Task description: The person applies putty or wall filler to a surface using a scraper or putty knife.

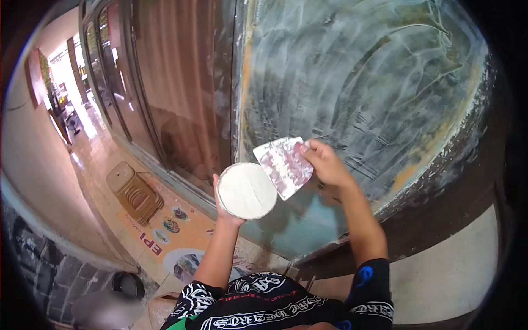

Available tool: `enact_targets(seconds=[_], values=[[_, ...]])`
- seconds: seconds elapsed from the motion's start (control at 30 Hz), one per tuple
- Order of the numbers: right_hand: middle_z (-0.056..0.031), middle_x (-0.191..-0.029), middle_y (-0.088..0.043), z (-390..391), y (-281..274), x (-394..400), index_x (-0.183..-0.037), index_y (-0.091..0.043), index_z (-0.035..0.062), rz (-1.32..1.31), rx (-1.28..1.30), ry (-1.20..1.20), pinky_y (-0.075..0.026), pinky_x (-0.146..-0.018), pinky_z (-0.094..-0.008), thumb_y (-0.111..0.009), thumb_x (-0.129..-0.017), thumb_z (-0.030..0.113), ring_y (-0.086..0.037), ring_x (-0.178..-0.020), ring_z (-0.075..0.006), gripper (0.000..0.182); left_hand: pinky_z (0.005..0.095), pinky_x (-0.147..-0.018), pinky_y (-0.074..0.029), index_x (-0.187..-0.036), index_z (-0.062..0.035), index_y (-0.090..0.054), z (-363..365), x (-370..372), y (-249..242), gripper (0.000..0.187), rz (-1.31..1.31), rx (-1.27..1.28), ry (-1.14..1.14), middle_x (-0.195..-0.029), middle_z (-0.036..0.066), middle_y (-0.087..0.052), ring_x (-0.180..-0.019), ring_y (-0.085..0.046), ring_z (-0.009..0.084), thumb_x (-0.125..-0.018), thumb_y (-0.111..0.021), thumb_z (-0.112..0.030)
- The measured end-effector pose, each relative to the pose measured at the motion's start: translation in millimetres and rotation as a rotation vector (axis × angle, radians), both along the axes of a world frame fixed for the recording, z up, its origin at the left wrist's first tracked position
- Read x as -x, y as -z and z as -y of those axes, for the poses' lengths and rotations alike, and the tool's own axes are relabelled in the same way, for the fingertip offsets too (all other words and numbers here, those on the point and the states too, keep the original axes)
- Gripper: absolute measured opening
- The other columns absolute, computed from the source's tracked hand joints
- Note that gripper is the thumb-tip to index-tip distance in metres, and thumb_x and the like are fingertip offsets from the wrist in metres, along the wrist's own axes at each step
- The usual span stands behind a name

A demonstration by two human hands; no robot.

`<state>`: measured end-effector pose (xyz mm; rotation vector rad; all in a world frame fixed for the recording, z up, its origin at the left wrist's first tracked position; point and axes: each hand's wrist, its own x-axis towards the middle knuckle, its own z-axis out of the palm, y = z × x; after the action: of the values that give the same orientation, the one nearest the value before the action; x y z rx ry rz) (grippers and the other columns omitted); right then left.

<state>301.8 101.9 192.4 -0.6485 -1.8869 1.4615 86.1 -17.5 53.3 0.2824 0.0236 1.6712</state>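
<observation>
Far left, a brown plastic stool (pixel 135 192) is standing on the tiled floor; just beside it a printed floor sheet (pixel 144 224) is showing "EPI" in large letters, with smaller script running too distorted to read. Left hand (pixel 226 215) is cupping a round container (pixel 247 191) of smooth white paste from below, thumb lying up along the near-left side, the other fingers mostly hiding underneath, so their exact spread I cannot tell. Container is sitting in front of the body, low by the wall edge, its open face turning up to view. Judgement: a level palm well under the middle would be serving best here, since a tipping rim could be letting paste slide. Below, the black shirt (pixel 264 308) is carrying white gothic lettering, "HEARTS" seemingly among it, the rest bending out of legibility. Right of the container, a flat, paste-smeared plate (pixel 285 166) is slanting close by the rim; whether it is touching, I cannot tell. Right hand (pixel 327 165) is pinching its upper right corner, thumb and fingers closing firmly. Judgement: a light, low tilt with an even edge would be gathering paste cleanly. Behind, the grey-green wall panel (pixel 352 71) is showing streaky white smears.
</observation>
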Motion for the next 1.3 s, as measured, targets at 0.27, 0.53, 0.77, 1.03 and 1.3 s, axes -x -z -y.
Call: enact_targets(seconds=[0.27,0.53,0.77,1.03,1.3], values=[[-0.0001,-0.09,-0.069,-5.2,103.5,25.5,-0.098,-0.069,0.0007,-0.056,0.296,-0.064,-0.047,-0.076,-0.0241,-0.06,-0.1,0.02,-0.06,-0.081,-0.0063,0.021,0.0541,-0.114,-0.037,-0.149,-0.0037,-0.042,34.7,-22.8,6.6,0.084,0.008,0.033,0.102,-0.149,0.018,-0.048,-0.134,-0.049,0.0384,-0.096,-0.035,-0.069],[-0.0013,-0.083,-0.068,-15.0,131.3,51.0,-0.091,-0.068,-0.0001,-0.084,0.234,0.02,-0.046,-0.064,-0.0245,-0.06,-0.099,0.017,-0.059,-0.07,-0.0068,0.021,0.0513,-0.11,-0.043,-0.146,-0.005,-0.047,44.7,-38.9,18.5,0.08,0.023,0.161,0.057,-0.141,0.016,-0.057,-0.125,-0.058,0.0358,-0.097,-0.037,-0.067],[-0.0002,-0.08,-0.068,-34.3,153.5,72.5,-0.091,-0.068,0.0022,-0.073,0.293,0.076,-0.045,-0.059,-0.0242,-0.061,-0.097,0.017,-0.059,-0.065,-0.007,0.018,0.0526,-0.107,-0.045,-0.14,-0.0074,-0.055,48.7,-51.6,29.2,0.072,0.064,0.131,0.128,-0.136,0.016,-0.061,-0.12,-0.061,0.0363,-0.099,-0.038,-0.063],[0.0,-0.078,-0.067,-38.7,174.9,65.8,-0.098,-0.067,0.0098,-0.025,0.551,0.106,-0.041,-0.05,-0.0257,-0.059,-0.099,0.024,-0.057,-0.058,-0.0103,0.016,0.0546,-0.107,-0.044,-0.139,-0.0072,-0.056,53.7,-56.1,39.1,0.078,0.108,0.15,0.072,-0.138,0.017,-0.059,-0.122,-0.06,0.0377,-0.095,-0.039,-0.069],[-0.0053,-0.097,-0.072,-6.7,172.0,54.2,-0.107,-0.067,0.0004,-0.309,0.78,-0.033,-0.055,-0.074,-0.0306,-0.059,-0.099,0.019,-0.07,-0.082,-0.0162,0.021,0.0548,-0.108,-0.043,-0.142,-0.0067,-0.053,68.9,-50.4,43.6,0.08,0.096,0.081,0.037,-0.14,0.018,-0.057,-0.125,-0.058,0.0387,-0.096,-0.035,-0.07]])
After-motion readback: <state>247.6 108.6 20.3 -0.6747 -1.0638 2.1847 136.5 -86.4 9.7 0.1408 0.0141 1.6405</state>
